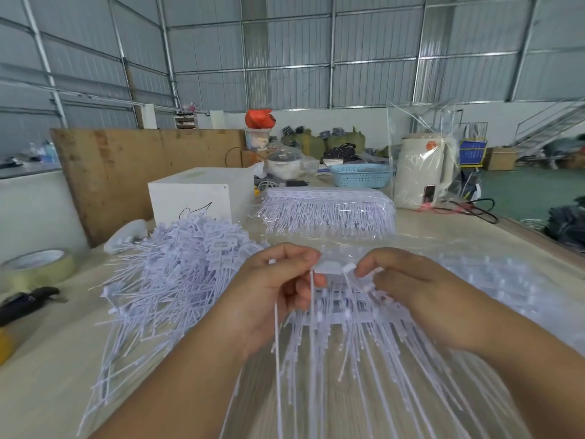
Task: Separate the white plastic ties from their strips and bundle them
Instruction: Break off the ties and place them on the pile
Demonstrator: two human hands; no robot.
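My left hand (278,289) pinches the head of a white plastic tie (327,267) whose thin tail hangs down over my wrist. My right hand (408,286) pinches the strip of ties (351,315) right beside it, with many tails fanning down toward me. A big loose heap of separated ties (177,267) lies on the table to the left of my hands. A packed stack of tie strips (329,210) in clear wrap sits behind my hands.
A white box (196,194) stands behind the heap. A tape roll (38,267) and a dark tool (25,302) lie at the left edge. A blue basket (361,175), a cream kettle (424,169) and a clear bag (506,280) are to the right.
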